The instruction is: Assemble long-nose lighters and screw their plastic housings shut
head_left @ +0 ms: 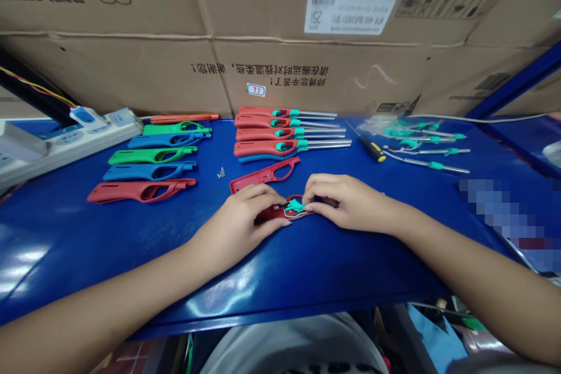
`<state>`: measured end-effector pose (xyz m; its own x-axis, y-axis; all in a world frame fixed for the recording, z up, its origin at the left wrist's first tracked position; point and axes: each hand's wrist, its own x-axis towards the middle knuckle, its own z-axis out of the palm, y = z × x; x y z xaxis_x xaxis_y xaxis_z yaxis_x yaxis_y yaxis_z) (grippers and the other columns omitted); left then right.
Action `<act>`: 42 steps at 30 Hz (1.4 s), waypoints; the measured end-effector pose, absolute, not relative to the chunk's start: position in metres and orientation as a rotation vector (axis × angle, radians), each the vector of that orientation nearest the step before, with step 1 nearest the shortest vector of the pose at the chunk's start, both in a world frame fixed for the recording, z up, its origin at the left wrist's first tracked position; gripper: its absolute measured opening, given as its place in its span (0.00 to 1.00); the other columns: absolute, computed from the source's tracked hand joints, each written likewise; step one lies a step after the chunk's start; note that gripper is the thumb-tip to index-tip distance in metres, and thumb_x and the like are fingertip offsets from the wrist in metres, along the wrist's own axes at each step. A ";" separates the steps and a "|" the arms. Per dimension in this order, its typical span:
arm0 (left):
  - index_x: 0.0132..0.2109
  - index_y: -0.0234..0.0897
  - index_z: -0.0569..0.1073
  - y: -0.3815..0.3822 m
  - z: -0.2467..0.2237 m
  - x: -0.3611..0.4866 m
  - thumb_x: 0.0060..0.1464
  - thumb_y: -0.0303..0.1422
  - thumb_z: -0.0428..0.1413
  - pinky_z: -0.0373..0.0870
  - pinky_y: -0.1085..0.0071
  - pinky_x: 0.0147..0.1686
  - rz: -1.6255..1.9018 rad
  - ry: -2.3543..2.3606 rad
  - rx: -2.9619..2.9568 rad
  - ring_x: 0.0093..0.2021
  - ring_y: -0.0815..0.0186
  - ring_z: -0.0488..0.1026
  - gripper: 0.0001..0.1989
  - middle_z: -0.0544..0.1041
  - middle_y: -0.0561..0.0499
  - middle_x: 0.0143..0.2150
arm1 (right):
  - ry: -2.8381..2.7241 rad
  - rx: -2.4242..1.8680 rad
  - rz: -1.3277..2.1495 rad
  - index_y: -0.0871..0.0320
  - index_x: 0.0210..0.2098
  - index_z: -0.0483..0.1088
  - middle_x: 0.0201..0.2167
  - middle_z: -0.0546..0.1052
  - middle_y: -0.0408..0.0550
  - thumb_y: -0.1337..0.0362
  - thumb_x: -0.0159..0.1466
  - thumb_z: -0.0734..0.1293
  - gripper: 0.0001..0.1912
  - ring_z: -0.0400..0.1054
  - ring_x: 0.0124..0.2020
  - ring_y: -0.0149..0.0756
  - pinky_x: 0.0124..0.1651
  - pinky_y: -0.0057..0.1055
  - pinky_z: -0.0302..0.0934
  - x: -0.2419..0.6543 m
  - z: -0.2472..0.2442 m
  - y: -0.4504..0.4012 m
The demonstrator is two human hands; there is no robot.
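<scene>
My left hand [248,219] is closed around the left end of a red lighter shell half [266,214], open side up. Inside the shell sits a teal trigger [294,206] with a thin white wire curving beneath it. My right hand [350,201] pinches at the right end of the trigger, near the shell's tip; its fingers partly cover what lies there. Just behind both hands lies another red shell half [265,175]. A few small screws [221,172] are on the table, left of that half.
Red lighters with metal tubes [267,148] are lined up at the back. Green, blue and red shells [140,191] lie at left, beside a white power strip [70,146]. At right are a screwdriver [371,148] and teal-and-metal lighter inserts [436,165]. Cardboard boxes [272,11] form the back.
</scene>
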<state>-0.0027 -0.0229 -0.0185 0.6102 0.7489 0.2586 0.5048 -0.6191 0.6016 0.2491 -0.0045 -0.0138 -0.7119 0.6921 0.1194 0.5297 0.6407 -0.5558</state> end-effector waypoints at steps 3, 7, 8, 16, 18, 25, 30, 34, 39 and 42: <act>0.47 0.36 0.77 -0.023 -0.018 -0.002 0.59 0.30 0.63 0.75 0.65 0.46 0.673 1.015 2.328 0.43 0.63 0.77 0.09 0.79 0.48 0.44 | -2.627 -0.984 0.604 0.57 0.41 0.73 0.42 0.76 0.49 0.64 0.71 0.62 0.07 0.71 0.40 0.36 0.41 0.31 0.61 0.248 -0.012 -0.006; 0.47 0.37 0.77 -0.022 -0.017 -0.002 0.59 0.30 0.63 0.74 0.65 0.47 0.656 1.029 2.296 0.43 0.62 0.77 0.09 0.79 0.48 0.44 | -2.737 -0.944 0.420 0.56 0.42 0.71 0.41 0.75 0.49 0.63 0.73 0.60 0.09 0.70 0.37 0.35 0.37 0.30 0.58 0.247 -0.011 -0.008; 0.47 0.37 0.78 -0.022 -0.017 -0.002 0.59 0.30 0.63 0.74 0.64 0.46 0.650 1.032 2.285 0.43 0.62 0.77 0.09 0.79 0.48 0.44 | -2.746 -0.929 0.398 0.57 0.42 0.71 0.41 0.75 0.49 0.63 0.73 0.59 0.09 0.69 0.37 0.35 0.37 0.30 0.58 0.247 -0.012 -0.008; 0.45 0.37 0.77 -0.022 -0.018 -0.002 0.58 0.33 0.64 0.74 0.64 0.45 0.631 1.066 2.224 0.43 0.62 0.76 0.08 0.78 0.49 0.43 | -2.727 -0.901 0.459 0.56 0.42 0.71 0.41 0.76 0.48 0.63 0.73 0.60 0.08 0.71 0.39 0.35 0.38 0.30 0.59 0.249 -0.012 -0.008; 0.45 0.36 0.77 -0.022 -0.019 -0.002 0.58 0.33 0.64 0.73 0.64 0.45 0.629 1.067 2.220 0.42 0.62 0.76 0.09 0.78 0.49 0.43 | -2.718 -0.895 0.474 0.56 0.42 0.72 0.41 0.76 0.48 0.64 0.72 0.61 0.08 0.71 0.39 0.35 0.38 0.30 0.59 0.249 -0.010 -0.009; 0.44 0.36 0.77 -0.022 -0.017 -0.001 0.58 0.31 0.64 0.73 0.63 0.48 0.625 1.065 2.217 0.44 0.61 0.76 0.08 0.78 0.49 0.43 | -2.715 -0.892 0.457 0.56 0.42 0.72 0.41 0.77 0.48 0.62 0.73 0.61 0.10 0.72 0.38 0.34 0.37 0.30 0.58 0.248 -0.010 -0.010; 0.44 0.36 0.76 -0.022 -0.017 0.000 0.58 0.31 0.64 0.72 0.63 0.48 0.621 1.058 2.209 0.44 0.62 0.76 0.08 0.78 0.49 0.43 | -2.839 -0.837 0.278 0.57 0.43 0.73 0.43 0.77 0.48 0.62 0.74 0.58 0.12 0.69 0.35 0.33 0.34 0.30 0.55 0.248 -0.008 -0.010; 0.44 0.35 0.76 -0.022 -0.017 -0.001 0.58 0.31 0.64 0.72 0.64 0.47 0.607 1.061 2.216 0.44 0.62 0.75 0.08 0.77 0.49 0.43 | -2.959 -0.810 0.109 0.58 0.42 0.72 0.40 0.76 0.49 0.66 0.73 0.57 0.12 0.65 0.32 0.32 0.31 0.31 0.50 0.246 -0.003 -0.012; 0.45 0.35 0.76 -0.023 -0.017 -0.001 0.59 0.32 0.64 0.71 0.64 0.47 0.590 1.058 2.240 0.45 0.62 0.75 0.09 0.77 0.48 0.44 | -3.037 -0.812 0.022 0.58 0.44 0.71 0.42 0.75 0.49 0.70 0.70 0.60 0.09 0.65 0.33 0.34 0.30 0.31 0.47 0.244 0.000 -0.014; 0.46 0.35 0.75 -0.024 -0.016 -0.001 0.59 0.32 0.64 0.72 0.65 0.47 0.593 1.061 2.259 0.45 0.62 0.75 0.10 0.77 0.49 0.44 | -3.051 -0.816 0.006 0.58 0.45 0.71 0.42 0.75 0.50 0.71 0.69 0.61 0.10 0.65 0.33 0.34 0.30 0.31 0.46 0.243 0.000 -0.015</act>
